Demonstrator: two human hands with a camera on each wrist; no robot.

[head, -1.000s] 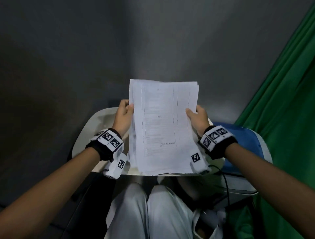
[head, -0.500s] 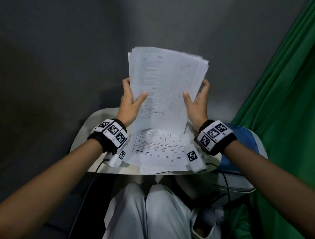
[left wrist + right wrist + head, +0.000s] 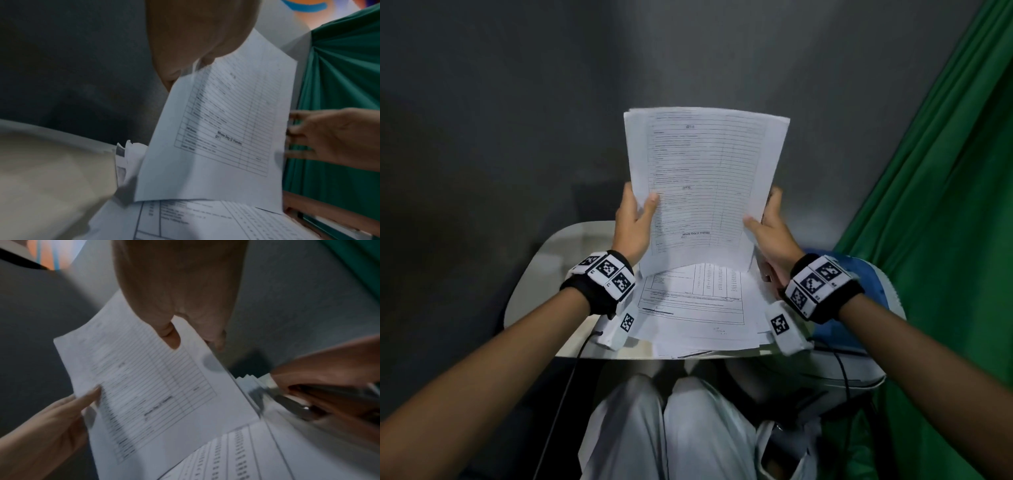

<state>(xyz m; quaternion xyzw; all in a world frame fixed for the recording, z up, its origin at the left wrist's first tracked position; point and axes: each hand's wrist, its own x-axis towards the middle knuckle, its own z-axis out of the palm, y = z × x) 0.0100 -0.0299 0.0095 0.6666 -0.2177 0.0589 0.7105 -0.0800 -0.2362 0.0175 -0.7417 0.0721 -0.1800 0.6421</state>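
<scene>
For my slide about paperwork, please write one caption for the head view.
Left hand and right hand hold a sheaf of printed forms upright over loose sheets on a pale table.

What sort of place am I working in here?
Probably a classroom or office corner: a sheaf of white printed forms held over a rounded cream desk tablet, more printed sheets lying on it, a plain grey wall ahead and a green cloth drape at right.
</scene>
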